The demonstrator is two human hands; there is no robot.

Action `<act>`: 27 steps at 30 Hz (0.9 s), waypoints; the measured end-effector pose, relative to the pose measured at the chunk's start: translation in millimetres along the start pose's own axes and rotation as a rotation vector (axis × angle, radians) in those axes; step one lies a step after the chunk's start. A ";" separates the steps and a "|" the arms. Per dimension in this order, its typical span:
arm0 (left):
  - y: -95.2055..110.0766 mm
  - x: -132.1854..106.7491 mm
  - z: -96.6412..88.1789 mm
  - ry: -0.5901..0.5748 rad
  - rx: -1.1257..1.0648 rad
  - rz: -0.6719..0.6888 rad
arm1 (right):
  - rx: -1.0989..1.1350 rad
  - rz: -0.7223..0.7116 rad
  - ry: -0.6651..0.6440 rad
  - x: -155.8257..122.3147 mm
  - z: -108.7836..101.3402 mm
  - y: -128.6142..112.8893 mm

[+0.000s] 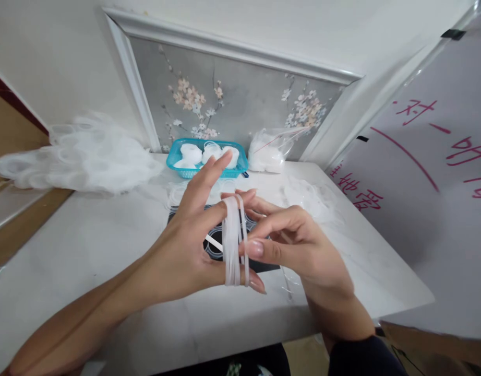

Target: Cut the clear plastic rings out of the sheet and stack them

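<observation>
Several translucent white rubber rings (pixel 231 243) are looped in a bundle around the thumb and index finger of my left hand (pixel 189 235). Its fingers are spread, with the upper ones pointing up and away. My right hand (pixel 295 243) pinches at a single white ring (pixel 246 250) beside the bundle, near my left fingertips. Behind both hands lies a black mat (pixel 264 265) with pale rings on it, mostly hidden. A short white strip (pixel 214 243) shows between my left palm and the bundle.
A blue basket (pixel 176 169) holding white ring bundles stands at the back, beside a clear plastic bag (pixel 267 151) with white contents. A large heap of rings (pixel 95 156) is at left, loose rings (pixel 307 198) at right. A whiteboard (pixel 420 261) borders the right side.
</observation>
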State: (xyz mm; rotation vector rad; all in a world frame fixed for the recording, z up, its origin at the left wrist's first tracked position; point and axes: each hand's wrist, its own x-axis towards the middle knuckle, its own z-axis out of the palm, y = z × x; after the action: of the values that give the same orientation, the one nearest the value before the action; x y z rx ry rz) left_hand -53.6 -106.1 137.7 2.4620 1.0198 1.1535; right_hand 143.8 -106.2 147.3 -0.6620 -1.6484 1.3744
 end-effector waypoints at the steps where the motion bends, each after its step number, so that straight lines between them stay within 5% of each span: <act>1: -2.1 0.2 0.6 -0.015 0.017 -0.002 | -0.001 0.012 -0.029 1.4 1.0 1.1; 5: -11.4 2.0 3.0 -0.054 0.069 0.025 | 0.003 0.041 -0.147 8.2 2.9 6.6; 10: -17.6 4.6 1.2 -0.105 0.080 -0.057 | 0.178 -0.018 -0.103 14.4 -3.9 16.6; 13: -25.3 4.9 4.1 -0.127 0.074 -0.076 | 0.249 -0.041 0.040 19.8 -7.9 27.2; 18: -46.0 9.4 16.6 -0.263 -0.032 -0.269 | 0.009 -0.015 0.435 38.1 -17.4 54.9; 27: -65.6 15.7 12.7 -0.369 -0.086 -0.406 | 0.550 0.254 0.591 64.4 -9.7 98.7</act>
State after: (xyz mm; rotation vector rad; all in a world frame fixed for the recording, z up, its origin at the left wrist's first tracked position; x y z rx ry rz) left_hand -69.5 -46.6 107.3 2.1494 1.2412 0.5781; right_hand 108.6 -23.3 70.7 -0.8533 -0.6974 1.5303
